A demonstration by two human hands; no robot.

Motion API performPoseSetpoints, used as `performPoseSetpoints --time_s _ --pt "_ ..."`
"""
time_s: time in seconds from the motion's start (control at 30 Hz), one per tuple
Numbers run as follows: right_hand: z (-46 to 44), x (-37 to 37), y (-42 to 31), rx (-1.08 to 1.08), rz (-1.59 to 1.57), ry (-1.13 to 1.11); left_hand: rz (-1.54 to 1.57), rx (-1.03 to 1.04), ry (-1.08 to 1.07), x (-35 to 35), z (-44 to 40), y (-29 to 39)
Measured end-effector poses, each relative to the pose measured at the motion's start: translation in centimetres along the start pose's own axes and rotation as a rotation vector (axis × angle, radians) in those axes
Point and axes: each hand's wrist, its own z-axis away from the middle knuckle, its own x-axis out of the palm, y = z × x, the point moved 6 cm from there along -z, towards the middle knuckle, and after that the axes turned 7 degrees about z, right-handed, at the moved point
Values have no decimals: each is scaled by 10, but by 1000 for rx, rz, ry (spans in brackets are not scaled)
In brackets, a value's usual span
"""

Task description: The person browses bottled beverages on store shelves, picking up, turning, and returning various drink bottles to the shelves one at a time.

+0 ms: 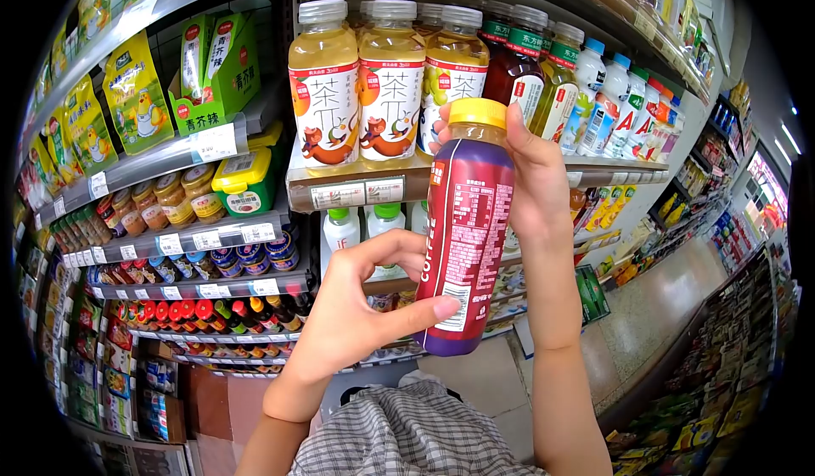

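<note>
A coffee bottle point(466, 238) with a yellow cap, a red label and a purple base is held up in front of me, slightly tilted. Its back shows small print, a barcode and part of the word "COFFEE". My right hand point(543, 166) grips the upper part just under the cap, thumb on the near side. Lower down, my left hand point(361, 293) holds the bottle's side, its thumb near the barcode and its other fingers partly hidden behind. Right behind the bottle stand clear tea bottles point(393, 85) with white caps on a shelf.
Dark tea bottles point(515, 60) and white drink bottles point(604, 107) continue along the shelf point(424, 184) to the right. On the left, shelves carry yellow pouches point(136, 94), jars point(177, 200) and sauce bottles. An aisle floor point(658, 306) runs off at right beside another rack.
</note>
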Motion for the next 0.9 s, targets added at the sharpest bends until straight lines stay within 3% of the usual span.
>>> performPoseSetpoints --time_s 0.4,0.47,0.73,0.83,0.9 --pt "2 2 -2 -18 11 24 43 -79 57 3 5 3" --pt "2 -4 1 -4 -31 8 -87 56 29 2 3 6" --pt "17 34 -35 -264 510 157 -533 219 168 1 -2 -4" --pt "19 35 -42 -479 801 221 -754 356 316 6 2 12" --pt "20 36 -42 -462 824 276 -762 431 387 7 2 11"
